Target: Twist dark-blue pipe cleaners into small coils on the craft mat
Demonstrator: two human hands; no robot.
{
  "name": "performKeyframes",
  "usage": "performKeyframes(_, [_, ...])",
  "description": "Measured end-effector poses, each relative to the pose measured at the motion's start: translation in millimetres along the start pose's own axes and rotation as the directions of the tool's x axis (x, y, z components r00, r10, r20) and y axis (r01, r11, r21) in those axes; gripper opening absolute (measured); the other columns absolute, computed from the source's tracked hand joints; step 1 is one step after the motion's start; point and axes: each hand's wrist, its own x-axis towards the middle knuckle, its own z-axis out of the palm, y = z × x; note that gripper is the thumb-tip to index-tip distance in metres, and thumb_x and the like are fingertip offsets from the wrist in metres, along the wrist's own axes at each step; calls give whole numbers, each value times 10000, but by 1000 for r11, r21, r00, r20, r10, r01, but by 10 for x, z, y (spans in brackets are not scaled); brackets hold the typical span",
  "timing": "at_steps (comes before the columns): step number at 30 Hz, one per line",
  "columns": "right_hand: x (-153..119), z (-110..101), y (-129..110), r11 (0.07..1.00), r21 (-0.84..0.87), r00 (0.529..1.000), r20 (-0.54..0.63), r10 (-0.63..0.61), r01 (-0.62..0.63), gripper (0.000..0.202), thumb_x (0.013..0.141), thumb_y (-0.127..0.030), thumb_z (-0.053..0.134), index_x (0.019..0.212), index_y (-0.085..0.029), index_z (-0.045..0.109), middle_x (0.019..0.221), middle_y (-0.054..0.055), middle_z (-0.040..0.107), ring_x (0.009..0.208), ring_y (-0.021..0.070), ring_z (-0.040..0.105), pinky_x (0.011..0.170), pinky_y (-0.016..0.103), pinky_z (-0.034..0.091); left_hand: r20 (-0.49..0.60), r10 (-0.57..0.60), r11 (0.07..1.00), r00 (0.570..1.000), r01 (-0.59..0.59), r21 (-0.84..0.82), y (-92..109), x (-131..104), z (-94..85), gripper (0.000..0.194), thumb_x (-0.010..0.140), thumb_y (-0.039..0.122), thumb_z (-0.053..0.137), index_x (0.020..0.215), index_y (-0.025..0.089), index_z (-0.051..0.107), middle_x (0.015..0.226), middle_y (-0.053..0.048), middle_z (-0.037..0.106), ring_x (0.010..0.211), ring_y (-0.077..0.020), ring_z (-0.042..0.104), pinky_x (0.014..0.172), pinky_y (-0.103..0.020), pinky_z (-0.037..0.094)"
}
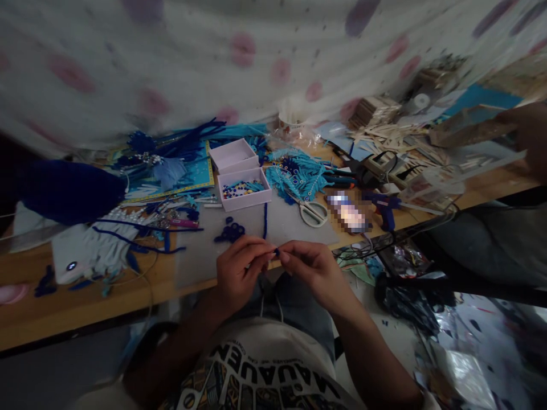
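My left hand [243, 270] and my right hand [314, 270] meet at the table's front edge, fingertips pinched on a small dark blue piece [277, 251]. Its exact shape is too small to tell. Just beyond my left hand, several dark blue rings [231, 230] are heaped on a grey mat [200, 256]. A dark blue fuzzy stem [265, 221] lies upright in view behind my fingertips. Behind the rings stands a white box [247, 201] with beads and light blue pieces, its lid [233, 156] behind it. White-handled scissors [313, 214] lie to the right on the mat.
A lit phone [348, 212] and a blue glue gun [386, 209] lie to the right. Light blue fuzzy pieces [294, 173] are piled behind the scissors. A large dark blue bundle [70, 191] sits left. Another person's hand [532, 134] is at far right.
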Motion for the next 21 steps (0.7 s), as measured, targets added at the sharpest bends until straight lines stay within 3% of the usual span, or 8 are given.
performKeyframes(12, [-10,7,26,999,-37,999,-14,-30,29,274,899,-433,654,850,-191,771,676,2,604,637,134,476,583,245,381,-11,28,993,1000,-27,115,50,-25,13,137,941,158,606,975,197,734,919,-38,699,721,-115,670,661,-225,565])
performKeyframes(18, [-40,26,15,993,-100,998,-13,-67,66,201,917,-309,613,866,-201,775,758,15,683,705,155,552,656,259,428,-42,-71,997,997,70,-28,64,-27,38,110,924,132,626,910,184,723,894,-21,662,580,-65,597,541,-191,521])
performKeyframes(21, [-54,27,1,991,-114,997,2,-75,74,199,920,-289,603,869,-202,774,766,15,693,709,157,560,657,261,423,-16,-176,973,984,172,-153,61,-19,45,91,923,175,640,872,187,714,855,-8,639,523,-55,570,467,-177,492])
